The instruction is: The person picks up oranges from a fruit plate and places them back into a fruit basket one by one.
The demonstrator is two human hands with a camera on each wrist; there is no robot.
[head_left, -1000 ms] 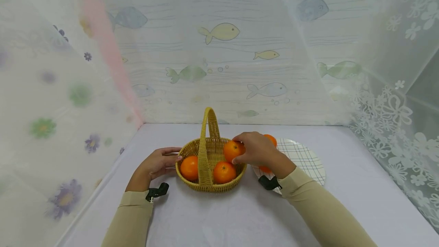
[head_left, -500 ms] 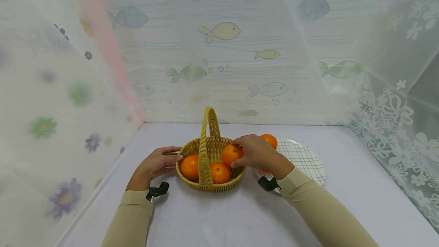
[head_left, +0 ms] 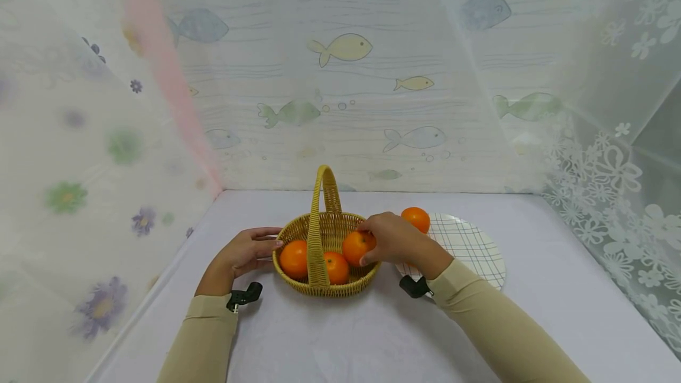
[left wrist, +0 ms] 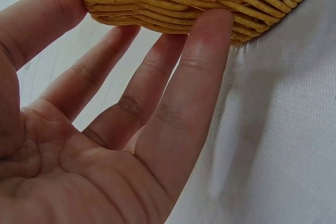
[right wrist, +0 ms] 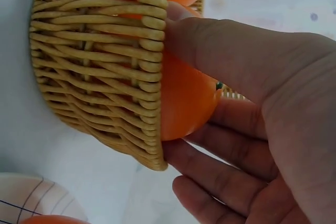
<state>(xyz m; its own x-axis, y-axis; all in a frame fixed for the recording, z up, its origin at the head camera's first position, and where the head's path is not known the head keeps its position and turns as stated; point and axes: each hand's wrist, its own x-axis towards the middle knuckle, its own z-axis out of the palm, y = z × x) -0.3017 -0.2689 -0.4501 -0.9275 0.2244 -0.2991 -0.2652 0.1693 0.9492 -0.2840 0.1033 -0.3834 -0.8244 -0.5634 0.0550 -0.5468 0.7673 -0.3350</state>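
In the head view my right hand [head_left: 396, 240] grips an orange [head_left: 357, 247] inside the right end of a yellow wicker basket [head_left: 314, 291]. The right wrist view shows that orange [right wrist: 186, 103] just inside the rim, thumb on one side and fingers on the other. Two more oranges lie in the basket: one left of the handle [head_left: 294, 259], and another orange [head_left: 336, 268] right of it. My left hand [head_left: 247, 253] holds the basket's left end, thumb at the rim. In the left wrist view its fingers [left wrist: 178, 93] touch the woven wall [left wrist: 173, 3].
To the right lies a white plate [head_left: 470, 247] with a grid pattern. One orange [head_left: 415, 219] sits at its far left edge; a sliver of another orange [head_left: 408, 268] shows under my right wrist. A fish-patterned curtain [head_left: 340, 87] hangs behind the white-clothed table [head_left: 340, 341].
My right hand has moved slightly left and down with its orange, deeper into the basket. The middle orange has shifted left toward the handle. My left hand has stayed put.
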